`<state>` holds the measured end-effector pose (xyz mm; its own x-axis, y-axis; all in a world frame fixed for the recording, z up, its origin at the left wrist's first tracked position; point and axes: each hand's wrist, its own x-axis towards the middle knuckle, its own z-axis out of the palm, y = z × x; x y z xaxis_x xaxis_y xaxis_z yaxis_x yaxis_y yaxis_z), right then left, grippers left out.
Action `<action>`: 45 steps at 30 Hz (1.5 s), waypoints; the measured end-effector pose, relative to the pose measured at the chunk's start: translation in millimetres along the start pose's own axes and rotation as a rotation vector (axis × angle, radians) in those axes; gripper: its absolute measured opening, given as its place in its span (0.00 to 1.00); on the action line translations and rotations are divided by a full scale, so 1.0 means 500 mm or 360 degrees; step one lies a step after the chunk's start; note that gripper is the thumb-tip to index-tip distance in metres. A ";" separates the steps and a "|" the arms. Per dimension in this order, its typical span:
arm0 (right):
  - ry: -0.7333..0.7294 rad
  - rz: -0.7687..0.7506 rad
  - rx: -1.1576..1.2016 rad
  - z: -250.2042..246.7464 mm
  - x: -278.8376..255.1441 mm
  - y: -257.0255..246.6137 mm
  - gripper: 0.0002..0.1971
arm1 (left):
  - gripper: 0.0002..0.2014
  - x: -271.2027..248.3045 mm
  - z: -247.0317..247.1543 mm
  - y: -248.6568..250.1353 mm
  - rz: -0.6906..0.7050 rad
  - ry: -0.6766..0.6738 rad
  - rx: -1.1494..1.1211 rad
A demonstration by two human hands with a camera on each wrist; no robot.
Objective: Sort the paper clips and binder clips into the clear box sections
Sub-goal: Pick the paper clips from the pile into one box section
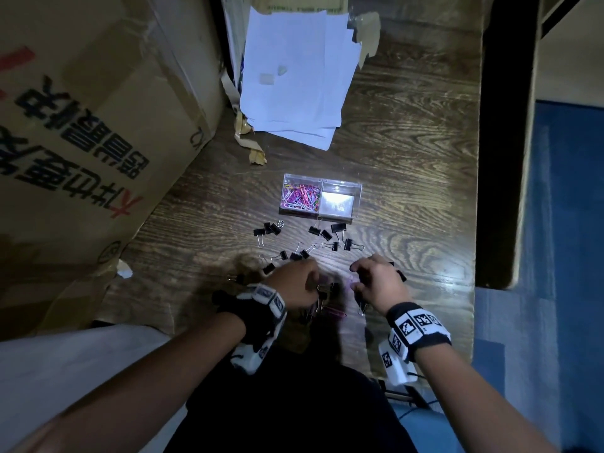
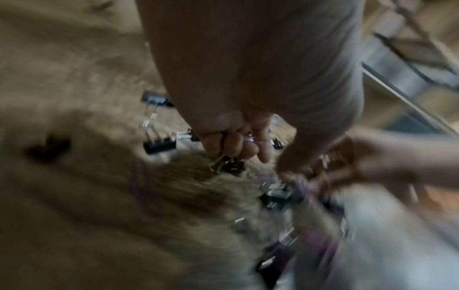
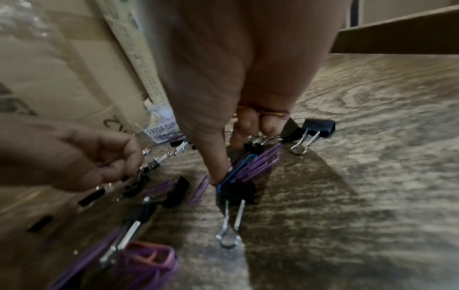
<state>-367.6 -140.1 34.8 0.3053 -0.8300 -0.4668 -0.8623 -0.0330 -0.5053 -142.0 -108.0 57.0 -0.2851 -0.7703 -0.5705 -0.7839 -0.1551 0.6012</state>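
1. Dark wood-grain tabletop (image 1: 408, 152) filled the head view, hemmed by a large brown cardboard carton (image 1: 81, 125) on one side and a loose stack of white paper sheets (image 1: 294, 76) at the far end. Beyond both hands sat the clear two-section plastic box (image 1: 354, 204), its long axis running across the view: the left section held coloured paper clips (image 1: 300, 197), the right section looked empty. Small black binder clips with silver wire handles (image 1: 327, 235) lay scattered between box and hands. The left hand (image 1: 294, 282) and right hand (image 1: 380, 282) worked close together but apart, both curled over a mixed pile near the table's front edge; the right hand lay a little nearer the empty section.

2. Blur dominated the left wrist view. The left hand's fingers (image 2: 233, 145) were curled around what appeared to be a binder clip and a pale purple paper clip.

3. From the right wrist, the right hand's thumb (image 3: 216, 172) pressed on a blue wire paper clip (image 3: 238, 168) lying among purple paper clips (image 3: 258, 164), while its other fingers curled round yellow and purple wire. The box therefore likely lay straight ahead for either hand's next delivery.
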 end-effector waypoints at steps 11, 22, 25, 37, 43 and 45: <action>-0.0085 -0.0008 -0.0164 -0.007 0.017 -0.039 0.05 | 0.07 -0.016 0.017 -0.034 0.0229 0.0007 0.0595; 0.0193 0.0463 0.0794 0.001 0.020 -0.045 0.06 | 0.18 -0.009 0.012 -0.027 0.0157 0.0285 0.0617; 0.0224 0.0491 0.0846 0.001 0.022 -0.047 0.08 | 0.15 -0.006 0.022 -0.022 0.0129 0.0328 0.0677; -0.0176 0.0155 0.0178 -0.008 0.004 -0.018 0.16 | 0.27 -0.030 0.056 -0.009 0.0266 -0.0033 0.0660; -0.0046 0.0084 0.0044 0.015 0.001 0.003 0.06 | 0.17 -0.031 0.049 -0.006 0.0210 0.0135 0.0640; -0.0036 0.0136 0.0019 0.021 0.004 0.002 0.04 | 0.15 -0.029 0.045 -0.012 0.0193 0.0139 0.0584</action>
<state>-363.3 -136.1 25.7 0.2402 -0.8167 -0.5247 -0.8808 0.0439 -0.4715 -145.7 -81.9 48.9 -0.3520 -0.8217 -0.4482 -0.8971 0.1595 0.4120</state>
